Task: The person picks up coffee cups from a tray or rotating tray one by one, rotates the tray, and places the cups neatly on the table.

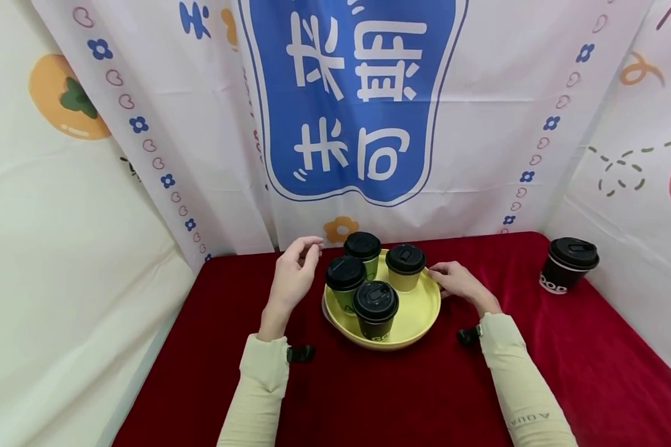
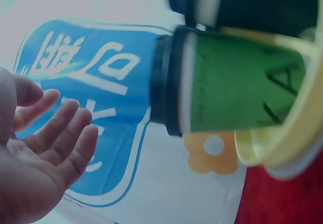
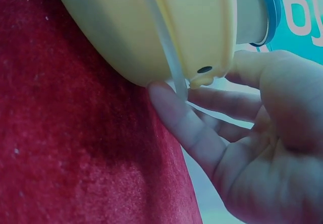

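Observation:
A round yellow tray (image 1: 416, 316) stands on the red cloth, with several lidded paper cups in it. They are a green cup (image 2: 242, 82) at the left, another green cup (image 1: 371, 268) behind it, a tan cup (image 1: 404, 280) at the back right and a black cup (image 1: 376, 326) in front. My left hand (image 1: 294, 273) is raised to the left of the green cups, its fingers loosely bent and nothing in them. At the tray's right edge, my right hand (image 1: 457, 282) grips the rim between thumb and fingers, seen closely in the right wrist view.
A lone black cup (image 1: 567, 267) with a lid stands at the far right of the red cloth (image 1: 369, 397). Behind the table hangs a white printed curtain (image 1: 481, 155) with a blue sign, and more cloth closes off both sides.

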Demonstrator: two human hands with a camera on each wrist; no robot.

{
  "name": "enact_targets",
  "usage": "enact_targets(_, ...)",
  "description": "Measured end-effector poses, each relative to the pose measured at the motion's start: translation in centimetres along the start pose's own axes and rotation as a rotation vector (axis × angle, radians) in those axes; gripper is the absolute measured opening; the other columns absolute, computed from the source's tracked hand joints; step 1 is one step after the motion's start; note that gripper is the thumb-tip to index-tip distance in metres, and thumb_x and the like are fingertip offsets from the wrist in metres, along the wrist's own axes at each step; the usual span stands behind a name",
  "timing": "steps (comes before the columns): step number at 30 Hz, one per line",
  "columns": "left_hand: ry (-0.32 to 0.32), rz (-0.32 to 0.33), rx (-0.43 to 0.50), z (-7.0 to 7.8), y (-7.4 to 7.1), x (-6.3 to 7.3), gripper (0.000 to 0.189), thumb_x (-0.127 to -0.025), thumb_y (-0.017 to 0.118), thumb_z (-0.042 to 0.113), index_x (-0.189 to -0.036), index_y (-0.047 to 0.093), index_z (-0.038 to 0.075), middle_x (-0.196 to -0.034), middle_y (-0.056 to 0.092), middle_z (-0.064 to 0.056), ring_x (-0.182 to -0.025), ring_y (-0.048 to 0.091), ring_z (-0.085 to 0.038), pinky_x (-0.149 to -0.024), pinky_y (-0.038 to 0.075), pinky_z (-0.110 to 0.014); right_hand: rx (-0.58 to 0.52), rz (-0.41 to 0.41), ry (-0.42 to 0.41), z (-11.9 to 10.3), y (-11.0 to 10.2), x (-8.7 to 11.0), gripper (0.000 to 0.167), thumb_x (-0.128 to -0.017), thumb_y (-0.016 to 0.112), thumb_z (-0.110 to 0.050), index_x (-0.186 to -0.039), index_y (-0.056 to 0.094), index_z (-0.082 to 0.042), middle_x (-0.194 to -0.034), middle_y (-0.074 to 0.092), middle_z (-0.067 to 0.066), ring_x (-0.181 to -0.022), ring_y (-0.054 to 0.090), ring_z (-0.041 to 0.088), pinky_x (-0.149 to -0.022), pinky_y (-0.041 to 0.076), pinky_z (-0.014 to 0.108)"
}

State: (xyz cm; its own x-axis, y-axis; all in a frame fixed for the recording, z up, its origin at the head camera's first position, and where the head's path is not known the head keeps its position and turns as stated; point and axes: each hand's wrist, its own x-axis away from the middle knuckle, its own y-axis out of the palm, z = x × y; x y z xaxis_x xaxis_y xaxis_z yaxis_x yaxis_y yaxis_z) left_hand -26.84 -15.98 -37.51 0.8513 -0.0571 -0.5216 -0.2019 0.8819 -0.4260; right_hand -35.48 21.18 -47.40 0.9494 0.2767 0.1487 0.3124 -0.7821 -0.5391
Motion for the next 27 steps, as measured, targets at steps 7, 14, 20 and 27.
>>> enact_targets(7,0.210,-0.040,-0.146,0.0,0.0,1.6,0.018,-0.100,0.056,0.020,-0.109,0.071,0.013,-0.104,0.068,-0.001,-0.080,0.060,-0.011,-0.069,0.052,-0.027,-0.005,-0.017,-0.008,0.3,0.1,-0.2,0.048,-0.101,0.053,-0.030,-0.135,0.054,0.005,-0.110,0.067,0.020,-0.078,0.067,0.015,-0.070,0.060,0.033)
enact_targets(14,0.371,-0.126,-0.125,-0.4,0.8,2.1,0.019,-0.100,0.057,0.017,-0.102,0.072,0.007,-0.101,0.070,0.000,-0.090,0.064,-0.011,-0.079,0.055,-0.028,-0.008,0.007,-0.006,0.4,-0.5,0.2,0.047,-0.101,0.053,-0.028,-0.134,0.055,0.006,-0.107,0.068,0.020,-0.077,0.066,0.015,-0.069,0.060,0.033)
enact_targets(20,0.524,-0.194,-0.189,-1.0,1.7,3.2,0.013,-0.096,0.060,0.017,-0.093,0.072,0.012,-0.090,0.068,0.003,-0.076,0.057,-0.010,-0.065,0.051,-0.024,-0.012,-0.009,-0.002,0.1,-0.5,0.3,0.048,-0.101,0.054,-0.028,-0.134,0.054,0.006,-0.108,0.068,0.020,-0.078,0.066,0.016,-0.071,0.060,0.033)
enact_targets(27,0.564,-0.242,-0.284,-2.5,2.0,4.5,0.007,-0.092,0.064,0.016,-0.088,0.070,0.019,-0.084,0.064,0.007,-0.070,0.056,-0.010,-0.061,0.046,-0.016,-0.032,-0.021,0.002,0.1,-0.3,0.3,0.047,-0.102,0.053,-0.028,-0.135,0.054,0.006,-0.109,0.067,0.020,-0.081,0.066,0.016,-0.071,0.060,0.033)
